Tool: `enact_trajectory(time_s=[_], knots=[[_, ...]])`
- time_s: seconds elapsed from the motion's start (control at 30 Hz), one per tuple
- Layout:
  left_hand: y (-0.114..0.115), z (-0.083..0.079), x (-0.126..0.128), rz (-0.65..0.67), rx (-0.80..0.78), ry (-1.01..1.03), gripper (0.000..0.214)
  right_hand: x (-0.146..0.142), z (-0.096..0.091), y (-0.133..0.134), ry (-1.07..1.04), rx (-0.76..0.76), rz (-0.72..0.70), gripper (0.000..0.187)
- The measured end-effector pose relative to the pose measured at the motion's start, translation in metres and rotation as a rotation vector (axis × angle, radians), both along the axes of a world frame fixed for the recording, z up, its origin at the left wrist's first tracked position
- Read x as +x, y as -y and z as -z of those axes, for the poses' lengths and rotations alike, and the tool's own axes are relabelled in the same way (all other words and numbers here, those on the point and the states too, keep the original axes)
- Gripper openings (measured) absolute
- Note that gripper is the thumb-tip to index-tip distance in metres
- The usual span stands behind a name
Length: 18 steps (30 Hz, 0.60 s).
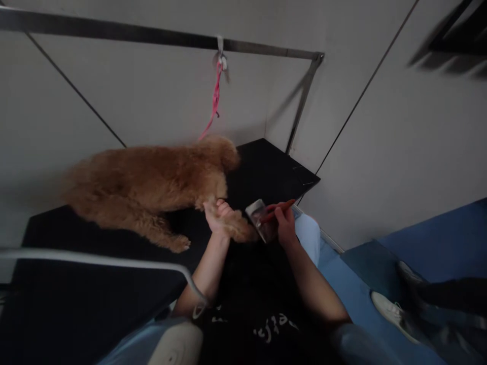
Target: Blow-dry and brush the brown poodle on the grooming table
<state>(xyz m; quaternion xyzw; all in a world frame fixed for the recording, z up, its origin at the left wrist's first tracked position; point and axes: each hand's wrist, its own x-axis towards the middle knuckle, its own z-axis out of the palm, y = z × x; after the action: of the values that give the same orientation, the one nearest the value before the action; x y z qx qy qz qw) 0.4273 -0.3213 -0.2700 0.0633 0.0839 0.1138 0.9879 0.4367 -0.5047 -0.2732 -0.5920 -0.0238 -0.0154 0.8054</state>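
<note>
A curly brown dog (148,175) is on a black grooming table (262,167), its head toward the right. My left hand (217,213) is closed around one of its front legs, and the furry paw (239,226) sticks out to the right of my fingers. In my right hand (284,223) is a slicker brush (262,218) with a red handle, gripped with the fingers wrapped round it. The brush head is beside the paw; whether its pins touch the fur I cannot tell.
A metal bar (152,36) runs above the table, with a pink grooming loop (216,96) hanging down behind the dog. A pale cable (114,259) crosses the lower left. At lower right, another person's shoe (391,310) stands on the blue floor (335,279).
</note>
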Motion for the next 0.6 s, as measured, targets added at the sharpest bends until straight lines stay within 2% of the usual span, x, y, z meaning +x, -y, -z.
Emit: enact_trajectory(time_s=[0.07, 0.1, 0.2, 0.23, 0.33, 0.37, 0.5, 0.53, 0.6], knots=[[0.008, -0.003, 0.001, 0.000, 0.003, -0.075, 0.059, -0.004, 0.001, 0.013, -0.001, -0.038, -0.084, 0.038], [0.012, -0.006, 0.002, -0.011, 0.016, -0.104, 0.060, -0.006, 0.001, 0.020, 0.006, -0.083, -0.032, 0.037], [0.025, -0.018, 0.006, -0.047, 0.108, -0.181, 0.058, -0.014, -0.004, 0.036, 0.054, -0.184, 0.272, 0.032], [0.029, -0.021, 0.008, -0.041, 0.142, -0.207, 0.057, -0.017, -0.005, 0.039, 0.082, -0.191, 0.281, 0.030], [0.040, -0.028, 0.017, 0.018, 0.235, -0.243, 0.053, -0.028, -0.009, 0.040, 0.165, -0.215, 0.090, 0.025], [0.043, -0.029, 0.020, 0.042, 0.266, -0.230, 0.052, -0.030, -0.010, 0.040, 0.175, -0.223, 0.097, 0.025], [0.051, -0.027, 0.029, 0.159, 0.403, -0.190, 0.052, -0.036, -0.010, 0.040, 0.264, -0.216, 0.464, 0.019], [0.052, -0.026, 0.031, 0.189, 0.428, -0.203, 0.050, -0.037, -0.009, 0.040, 0.321, -0.234, 0.457, 0.018], [0.053, -0.024, 0.034, 0.219, 0.468, -0.237, 0.040, -0.037, -0.007, 0.042, 0.396, -0.307, 0.330, 0.019]])
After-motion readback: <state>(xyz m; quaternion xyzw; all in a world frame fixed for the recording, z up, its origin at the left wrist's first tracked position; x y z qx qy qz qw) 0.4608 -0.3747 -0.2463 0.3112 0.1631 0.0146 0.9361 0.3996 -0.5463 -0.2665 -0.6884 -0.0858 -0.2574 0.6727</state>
